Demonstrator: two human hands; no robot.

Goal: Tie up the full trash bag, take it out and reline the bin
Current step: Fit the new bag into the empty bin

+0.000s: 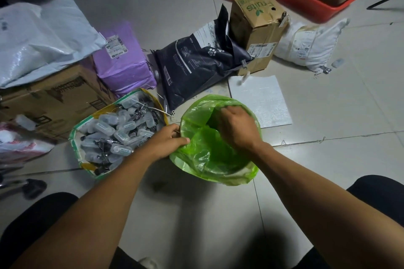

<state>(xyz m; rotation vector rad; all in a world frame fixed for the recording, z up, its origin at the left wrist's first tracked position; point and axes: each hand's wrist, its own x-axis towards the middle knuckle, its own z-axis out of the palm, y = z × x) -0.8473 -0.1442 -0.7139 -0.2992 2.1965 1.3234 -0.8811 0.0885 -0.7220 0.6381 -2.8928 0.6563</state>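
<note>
1. A person seated on a pale tiled floor point(328, 98) works a thin, translucent green plastic liner bag point(196, 159) into a round bin that the plastic covers almost wholly; the bag sits near the middle of the scene, draped over the rim.
2. The left hand point(168, 140) pinches the bag's edge at the left rim, fingers curled around the film.
3. The right hand point(236, 126) reaches down inside the bag toward the far side, fingers bent into the plastic; whether they grip a fold or only press it cannot be told.
4. Judged by its crumpling, the film is light, soft and slippery, and likely tears if yanked; the hem at the rim is the sensible place to hold.
5. The bin's wall and bottom are hidden by plastic.
6. At left, a green-edged woven sack point(76, 137) holds small clear plastic cases; parcels and cardboard boxes lie beyond.
</note>
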